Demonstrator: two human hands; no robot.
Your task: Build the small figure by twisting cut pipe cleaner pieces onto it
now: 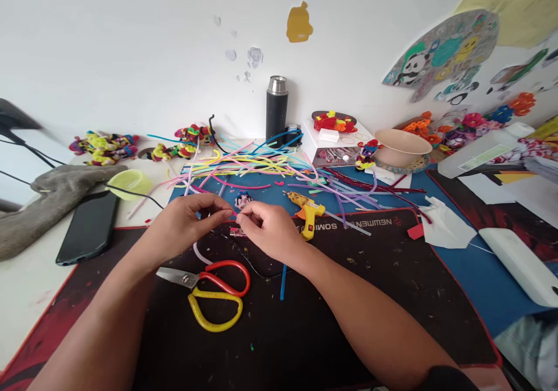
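My left hand (189, 228) and my right hand (274, 234) are close together above the black mat, fingers pinched. A short bit of pink pipe cleaner (234, 211) shows between their fingertips; the rest of it is hidden by the fingers. Just behind my hands sits a small doll-like figure (243, 199) with a blue top. A lighter-like pink piece (238, 232) lies below the fingertips. Scissors with one red and one yellow handle (218, 292) rest open below my left hand. A yellow hot glue gun (308, 212) lies beyond my right hand. A blue pipe cleaner piece (283, 283) pokes out under my right wrist.
Many loose pipe cleaners (253, 164) spread across the back, before a black thermos (276, 109). A phone (87, 228) lies at left. A beige bowl (401, 147), a white box (333, 141) and a clear bottle (483, 150) stand back right. A thin black cable (253, 268) crosses the mat.
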